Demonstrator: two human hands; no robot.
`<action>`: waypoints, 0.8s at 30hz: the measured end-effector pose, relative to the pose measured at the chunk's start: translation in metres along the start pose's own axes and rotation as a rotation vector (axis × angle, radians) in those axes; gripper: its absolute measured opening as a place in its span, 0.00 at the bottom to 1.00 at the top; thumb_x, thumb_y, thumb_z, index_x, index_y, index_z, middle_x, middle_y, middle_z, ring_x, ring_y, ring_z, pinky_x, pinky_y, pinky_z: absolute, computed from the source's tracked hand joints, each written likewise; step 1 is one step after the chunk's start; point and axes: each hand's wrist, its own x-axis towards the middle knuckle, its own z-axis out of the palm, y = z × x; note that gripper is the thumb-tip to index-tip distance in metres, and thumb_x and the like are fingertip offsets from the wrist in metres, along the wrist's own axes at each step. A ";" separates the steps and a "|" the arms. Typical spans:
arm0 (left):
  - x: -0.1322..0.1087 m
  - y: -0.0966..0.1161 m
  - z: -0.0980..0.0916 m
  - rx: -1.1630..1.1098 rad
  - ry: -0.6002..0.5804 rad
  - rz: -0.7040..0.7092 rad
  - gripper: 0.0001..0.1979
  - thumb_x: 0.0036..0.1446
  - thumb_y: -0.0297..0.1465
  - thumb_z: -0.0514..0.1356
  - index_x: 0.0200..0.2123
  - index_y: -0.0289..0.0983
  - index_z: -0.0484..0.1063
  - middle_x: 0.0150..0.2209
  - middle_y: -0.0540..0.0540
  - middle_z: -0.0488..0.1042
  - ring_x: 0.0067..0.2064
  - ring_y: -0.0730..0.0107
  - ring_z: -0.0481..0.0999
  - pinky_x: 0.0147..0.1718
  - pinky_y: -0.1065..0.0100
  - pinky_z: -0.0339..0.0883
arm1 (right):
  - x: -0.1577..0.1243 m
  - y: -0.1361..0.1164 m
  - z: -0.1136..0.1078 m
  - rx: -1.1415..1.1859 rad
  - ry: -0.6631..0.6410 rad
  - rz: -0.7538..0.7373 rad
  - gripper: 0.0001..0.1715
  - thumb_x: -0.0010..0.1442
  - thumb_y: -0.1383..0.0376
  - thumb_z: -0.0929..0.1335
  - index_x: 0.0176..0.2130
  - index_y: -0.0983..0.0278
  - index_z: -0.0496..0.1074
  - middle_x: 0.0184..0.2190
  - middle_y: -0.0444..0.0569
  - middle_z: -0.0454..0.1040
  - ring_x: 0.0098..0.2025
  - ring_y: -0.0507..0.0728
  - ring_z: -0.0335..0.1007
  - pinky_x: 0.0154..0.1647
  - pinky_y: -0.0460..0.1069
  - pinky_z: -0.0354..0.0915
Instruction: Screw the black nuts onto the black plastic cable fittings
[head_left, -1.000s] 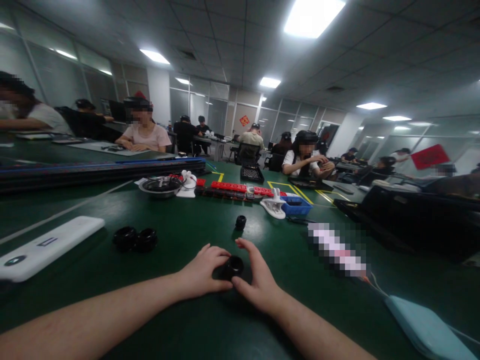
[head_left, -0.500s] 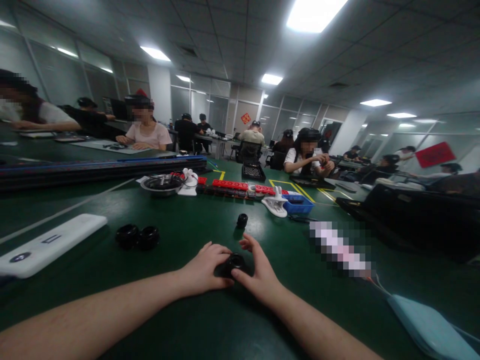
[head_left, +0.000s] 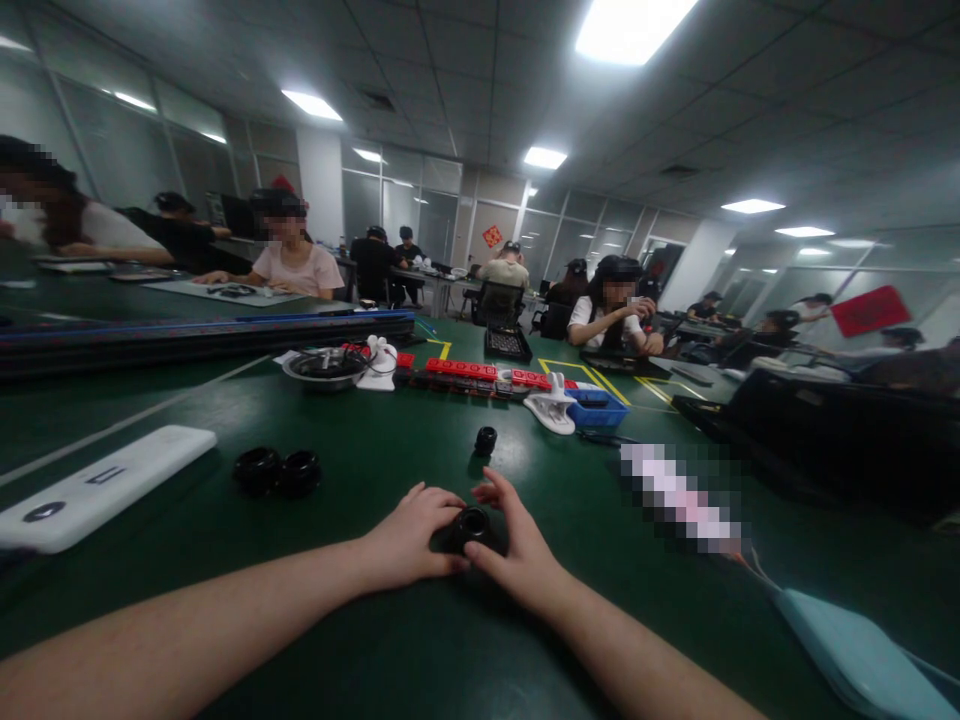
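Note:
Between my two hands, low over the table, is a black ring-shaped part (head_left: 472, 522) with its round hole facing up toward me. My left hand (head_left: 416, 530) wraps it from the left side, thumb near and fingers beyond. My right hand (head_left: 517, 540) cups the other side, its thumb against the near rim and its index finger lifted off. The right hand's lower fingers are hidden. Beyond my hands stands a smaller black ribbed part (head_left: 486, 440). To the left, two black round parts (head_left: 256, 470) lie side by side, touching.
A white power bank (head_left: 105, 485) lies at left, a light-blue slab-shaped object (head_left: 862, 650) at right. Farther back are a metal bowl (head_left: 322, 378), a red strip (head_left: 465, 370), a white clip (head_left: 553, 408) and a blue bin (head_left: 596, 410). A black bag (head_left: 825, 430) sits at right. Other people sit around.
My hands and the black ring-shaped part stay nearly still. Across the table, a person at the right has raised one hand nearer the head.

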 end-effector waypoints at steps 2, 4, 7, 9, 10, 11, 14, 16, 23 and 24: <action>0.001 0.000 0.000 0.006 -0.003 -0.002 0.21 0.48 0.42 0.61 0.45 0.42 0.68 0.49 0.44 0.66 0.53 0.55 0.61 0.55 0.46 0.41 | 0.001 0.001 0.004 -0.066 0.028 0.034 0.48 0.43 0.63 0.72 0.57 0.64 0.47 0.46 0.53 0.62 0.47 0.60 0.62 0.51 0.57 0.58; 0.002 -0.001 0.000 0.012 -0.013 -0.007 0.22 0.47 0.41 0.61 0.46 0.41 0.68 0.49 0.44 0.66 0.53 0.55 0.61 0.55 0.46 0.41 | 0.002 0.002 0.007 -0.112 0.045 0.059 0.50 0.40 0.63 0.74 0.56 0.64 0.50 0.43 0.52 0.63 0.44 0.60 0.63 0.48 0.56 0.61; 0.003 -0.003 0.001 0.007 -0.031 -0.005 0.21 0.47 0.39 0.62 0.46 0.43 0.68 0.49 0.45 0.66 0.52 0.55 0.61 0.56 0.46 0.40 | 0.000 0.000 0.009 -0.115 0.052 0.005 0.42 0.46 0.68 0.70 0.56 0.62 0.50 0.43 0.51 0.64 0.45 0.58 0.63 0.49 0.56 0.61; 0.003 -0.004 0.002 0.005 -0.030 -0.002 0.21 0.47 0.40 0.61 0.46 0.43 0.67 0.49 0.46 0.66 0.53 0.55 0.61 0.56 0.46 0.39 | -0.002 -0.002 0.007 -0.077 0.022 -0.072 0.41 0.49 0.72 0.66 0.58 0.61 0.46 0.48 0.52 0.62 0.49 0.58 0.61 0.52 0.56 0.58; 0.003 -0.004 0.002 0.006 -0.027 -0.001 0.21 0.47 0.40 0.61 0.46 0.43 0.67 0.50 0.45 0.65 0.53 0.55 0.61 0.56 0.46 0.39 | -0.003 -0.003 0.005 -0.063 0.001 -0.103 0.42 0.50 0.72 0.66 0.59 0.61 0.44 0.50 0.53 0.61 0.51 0.58 0.60 0.53 0.57 0.57; 0.003 -0.005 0.003 0.009 -0.025 0.000 0.22 0.47 0.41 0.61 0.46 0.42 0.67 0.50 0.45 0.65 0.53 0.55 0.60 0.56 0.45 0.39 | -0.003 -0.004 0.004 -0.059 -0.016 -0.118 0.43 0.50 0.71 0.66 0.59 0.62 0.42 0.53 0.55 0.58 0.53 0.59 0.58 0.54 0.58 0.56; 0.003 -0.007 0.005 0.018 -0.016 -0.002 0.22 0.47 0.43 0.60 0.46 0.42 0.67 0.50 0.44 0.65 0.54 0.54 0.60 0.56 0.45 0.39 | -0.002 -0.004 0.002 -0.110 -0.021 -0.070 0.50 0.47 0.63 0.71 0.60 0.63 0.41 0.55 0.58 0.56 0.52 0.62 0.58 0.52 0.60 0.57; 0.003 -0.008 0.005 0.017 -0.018 -0.004 0.22 0.47 0.43 0.60 0.46 0.42 0.68 0.50 0.44 0.65 0.53 0.54 0.60 0.56 0.45 0.39 | 0.000 -0.003 0.003 -0.149 0.007 0.005 0.52 0.43 0.62 0.73 0.59 0.63 0.44 0.51 0.56 0.60 0.49 0.62 0.61 0.50 0.59 0.59; 0.002 -0.002 0.000 -0.006 -0.034 -0.005 0.21 0.48 0.41 0.61 0.46 0.44 0.67 0.49 0.45 0.65 0.52 0.55 0.61 0.56 0.45 0.39 | -0.003 -0.004 0.003 -0.102 -0.039 -0.076 0.43 0.48 0.74 0.65 0.59 0.61 0.44 0.50 0.53 0.62 0.52 0.59 0.60 0.54 0.57 0.56; 0.002 -0.002 0.000 -0.003 -0.031 -0.004 0.21 0.48 0.42 0.60 0.46 0.43 0.67 0.49 0.45 0.65 0.52 0.55 0.61 0.56 0.45 0.40 | -0.003 -0.005 0.002 -0.104 -0.054 -0.091 0.45 0.48 0.73 0.65 0.60 0.61 0.43 0.52 0.54 0.61 0.53 0.59 0.58 0.55 0.58 0.55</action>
